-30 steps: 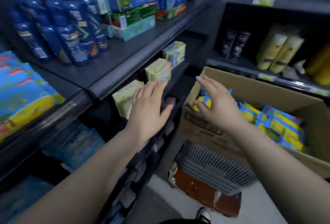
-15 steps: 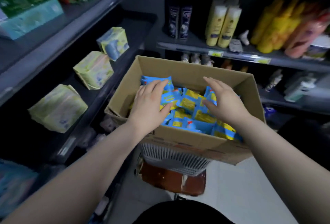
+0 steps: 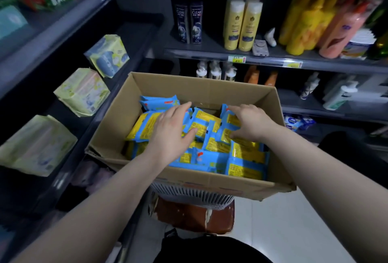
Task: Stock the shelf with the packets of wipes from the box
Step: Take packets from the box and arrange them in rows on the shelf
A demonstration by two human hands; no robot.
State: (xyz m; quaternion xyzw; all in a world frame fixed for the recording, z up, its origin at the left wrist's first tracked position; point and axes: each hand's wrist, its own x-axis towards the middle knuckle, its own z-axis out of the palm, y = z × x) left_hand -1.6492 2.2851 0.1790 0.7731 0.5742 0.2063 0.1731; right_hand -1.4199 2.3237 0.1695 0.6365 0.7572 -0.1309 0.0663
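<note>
Head view: left hand [image 3: 170, 134] flat, grip spread on wipes packets [image 3: 243, 168]; right hand [image 3: 249, 124] pinches upright packet [image 3: 224, 132]; shelf [image 3: 84, 128] at 9 o'clock.

Open cardboard box of wipes beside the shelf
Blue-and-yellow packets [image 3: 245, 155] lie flat and overlapping, heaped against the near wall of the brown box [image 3: 189, 86]; the dark shelf [image 3: 134, 36] runs just beside its left wall.
</note>
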